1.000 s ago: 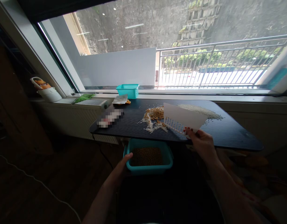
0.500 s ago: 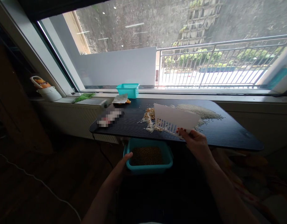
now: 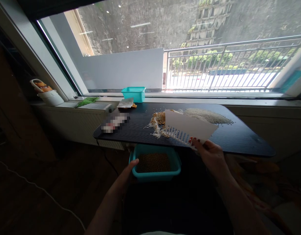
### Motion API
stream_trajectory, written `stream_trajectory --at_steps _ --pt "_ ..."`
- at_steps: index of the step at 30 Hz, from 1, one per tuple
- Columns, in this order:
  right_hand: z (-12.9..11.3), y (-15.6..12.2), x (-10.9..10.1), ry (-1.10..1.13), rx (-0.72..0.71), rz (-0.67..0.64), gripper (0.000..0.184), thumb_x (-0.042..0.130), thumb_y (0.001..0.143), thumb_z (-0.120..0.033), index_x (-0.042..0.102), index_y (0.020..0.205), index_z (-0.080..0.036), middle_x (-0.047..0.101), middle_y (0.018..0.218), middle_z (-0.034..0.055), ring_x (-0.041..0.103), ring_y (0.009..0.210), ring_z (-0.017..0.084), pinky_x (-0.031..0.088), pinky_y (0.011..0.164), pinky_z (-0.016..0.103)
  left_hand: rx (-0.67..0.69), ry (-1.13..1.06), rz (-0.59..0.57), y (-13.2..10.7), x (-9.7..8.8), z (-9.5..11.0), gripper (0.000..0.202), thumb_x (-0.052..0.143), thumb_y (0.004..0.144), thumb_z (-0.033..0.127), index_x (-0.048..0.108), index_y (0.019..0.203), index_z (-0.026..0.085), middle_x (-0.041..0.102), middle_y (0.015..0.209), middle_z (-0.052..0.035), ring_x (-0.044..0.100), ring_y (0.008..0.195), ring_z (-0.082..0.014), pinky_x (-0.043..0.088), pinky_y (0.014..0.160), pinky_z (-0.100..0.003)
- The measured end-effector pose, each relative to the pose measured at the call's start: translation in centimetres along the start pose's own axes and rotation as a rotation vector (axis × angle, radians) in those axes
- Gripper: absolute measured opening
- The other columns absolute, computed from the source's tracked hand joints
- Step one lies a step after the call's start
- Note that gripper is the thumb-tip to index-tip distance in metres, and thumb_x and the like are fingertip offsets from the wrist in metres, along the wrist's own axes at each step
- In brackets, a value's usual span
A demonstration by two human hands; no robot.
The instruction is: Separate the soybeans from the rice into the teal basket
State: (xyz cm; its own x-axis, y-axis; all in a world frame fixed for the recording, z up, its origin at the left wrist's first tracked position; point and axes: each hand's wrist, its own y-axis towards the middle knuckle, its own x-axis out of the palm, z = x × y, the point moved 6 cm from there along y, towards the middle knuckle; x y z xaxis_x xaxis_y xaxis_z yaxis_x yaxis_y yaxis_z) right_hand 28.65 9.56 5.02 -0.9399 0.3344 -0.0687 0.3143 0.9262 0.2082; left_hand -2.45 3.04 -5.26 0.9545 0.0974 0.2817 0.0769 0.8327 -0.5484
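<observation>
My right hand [image 3: 210, 155] grips a white slotted scraper [image 3: 188, 128] by its near corner, its toothed edge low over the black table [image 3: 238, 138]. Just left of the scraper lies a mixed pile of yellow beans [image 3: 160, 118] and white rice grains [image 3: 157, 131]. A larger heap of rice [image 3: 205, 115] lies behind the scraper. My left hand [image 3: 128, 171] holds the left rim of a teal bin [image 3: 155, 163] under the table's front edge; the bin is part full of brown beans.
A second teal bin [image 3: 133, 94] stands on the window sill at the back. A small packet [image 3: 126, 103] and a blurred object [image 3: 115, 123] lie on the table's left part. A white pot [image 3: 49, 96] sits on the radiator ledge at left. A cable runs across the floor.
The scraper swept left over the bean pile, then drew back a little towards me and to the right. My left hand and the bin below stayed put.
</observation>
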Motion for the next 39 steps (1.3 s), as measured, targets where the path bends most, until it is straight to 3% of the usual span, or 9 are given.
stream_trajectory --at_steps 9,25,31,39 --pt "0.2 -0.6 -0.7 0.015 0.049 0.024 0.049 0.083 0.049 -0.064 0.076 0.066 -0.019 0.075 0.068 0.003 0.067 0.064 0.02 0.057 0.068 0.034 0.02 -0.001 -0.015 0.1 0.0 0.0 0.076 0.056 0.087 0.051 0.034 0.15 0.015 0.052 0.145 -0.0164 0.055 0.125 -0.035 0.055 0.086 -0.043" --pt "0.4 -0.4 0.1 -0.001 0.031 -0.023 0.053 0.079 0.053 -0.069 0.076 0.071 -0.019 0.076 0.072 0.0049 0.07 0.07 0.023 0.057 0.072 0.036 -0.007 0.009 -0.003 1.0 -0.6 -0.5 0.073 0.055 0.087 0.052 0.036 0.15 0.018 0.061 0.135 -0.0157 0.06 0.119 -0.0327 0.055 0.087 -0.043" --pt "-0.1 0.2 0.8 0.033 0.045 -0.032 0.052 0.081 0.048 -0.068 0.075 0.069 -0.021 0.075 0.07 0.0032 0.07 0.072 0.023 0.057 0.075 0.037 0.009 0.011 -0.026 0.8 -0.5 -0.5 0.073 0.056 0.086 0.054 0.039 0.148 0.019 0.06 0.136 -0.0153 0.059 0.12 -0.0322 0.054 0.089 -0.043" --pt "0.0 -0.5 0.3 -0.002 0.011 -0.066 0.054 0.078 0.055 -0.069 0.076 0.073 -0.019 0.077 0.076 0.0064 0.07 0.07 0.023 0.057 0.07 0.036 -0.005 0.01 -0.014 0.8 -0.5 -0.4 0.073 0.056 0.086 0.053 0.041 0.147 0.018 0.06 0.136 -0.0166 0.059 0.12 -0.0328 0.054 0.087 -0.042"
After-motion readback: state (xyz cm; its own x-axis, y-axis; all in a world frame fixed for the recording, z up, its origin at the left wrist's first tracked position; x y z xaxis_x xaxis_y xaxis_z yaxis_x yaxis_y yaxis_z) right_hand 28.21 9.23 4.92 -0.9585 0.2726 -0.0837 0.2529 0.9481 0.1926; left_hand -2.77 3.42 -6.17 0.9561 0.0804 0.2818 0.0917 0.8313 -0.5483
